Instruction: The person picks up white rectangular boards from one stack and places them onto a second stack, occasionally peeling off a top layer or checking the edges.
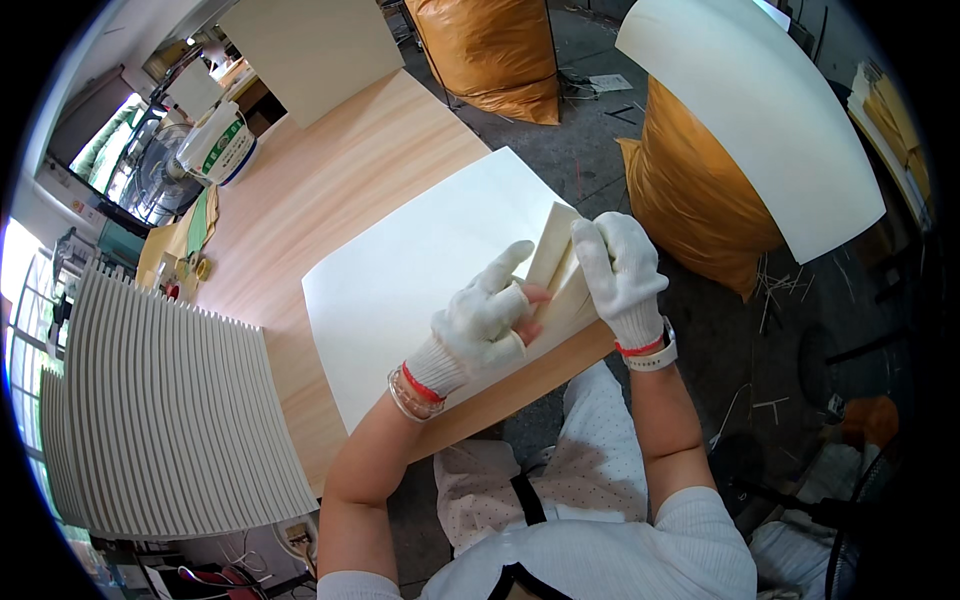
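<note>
We see a pale folded piece, long and narrow, slanting over the right part of a large white sheet, near the front edge of the wood-grain table. It lies between our two gloved hands: its upper end stands beyond the left fingers, and its right side runs along our right hand.

Our right hand is curled nearly closed against that right side, toward the upper half of the piece; the glove hides the contact, so we cannot tell whether it pinches the edge or only presses on it. Our left hand lies on the other side, lower down, its fingers parted and the topmost one stretched out toward the piece. Two of its fingertips (bare, poking out of the glove) reach the lower left side of the piece; we cannot tell whether they touch it, and we see nothing enclosed in that hand.

We wear bracelets on the left wrist and a pale watch on the right. To our left is a ridged pale stack, with a white tub farther back; to our right, a broad curved white panel rests over an orange sack.
</note>
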Available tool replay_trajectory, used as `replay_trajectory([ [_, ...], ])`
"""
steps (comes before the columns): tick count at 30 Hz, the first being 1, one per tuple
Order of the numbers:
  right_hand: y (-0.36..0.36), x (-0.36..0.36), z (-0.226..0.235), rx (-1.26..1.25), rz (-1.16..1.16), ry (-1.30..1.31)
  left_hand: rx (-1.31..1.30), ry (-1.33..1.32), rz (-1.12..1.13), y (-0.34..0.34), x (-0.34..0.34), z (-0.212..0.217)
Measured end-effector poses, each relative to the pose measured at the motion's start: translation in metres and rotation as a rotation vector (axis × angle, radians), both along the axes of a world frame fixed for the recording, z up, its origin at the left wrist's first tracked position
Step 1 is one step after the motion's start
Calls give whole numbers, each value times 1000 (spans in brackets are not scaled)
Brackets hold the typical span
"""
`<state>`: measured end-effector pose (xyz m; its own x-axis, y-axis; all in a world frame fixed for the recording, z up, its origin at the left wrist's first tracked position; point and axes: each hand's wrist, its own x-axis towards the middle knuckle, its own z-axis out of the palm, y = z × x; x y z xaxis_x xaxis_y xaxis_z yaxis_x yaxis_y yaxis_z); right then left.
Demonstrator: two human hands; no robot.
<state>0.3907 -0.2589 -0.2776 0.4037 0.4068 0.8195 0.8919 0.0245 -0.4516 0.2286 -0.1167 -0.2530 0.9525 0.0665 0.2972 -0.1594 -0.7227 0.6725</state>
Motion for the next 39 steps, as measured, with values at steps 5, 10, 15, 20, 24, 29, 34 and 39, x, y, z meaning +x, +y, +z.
replay_trajectory([
  [5,-2,3,-2,-52,-24,-128,-16,-120,43,0,0,-12],
  [10,-1,-2,2,4,56,112,155,-160,-4,3,0,-12],
  [15,0,0,-1,-13,-9,20,52,-119,-3,4,4,-14],
  [20,1,3,-4,6,-46,-137,-50,-126,58,1,3,-18],
  [24,-1,-3,3,27,47,193,119,-157,15,2,0,-12],
  [29,2,-1,-2,24,18,123,124,-187,-49,6,4,-17],
  [34,2,-1,-2,10,6,48,-17,-151,30,4,4,-21],
  [39,-3,-2,2,22,63,170,98,-208,-3,2,3,-14],
])
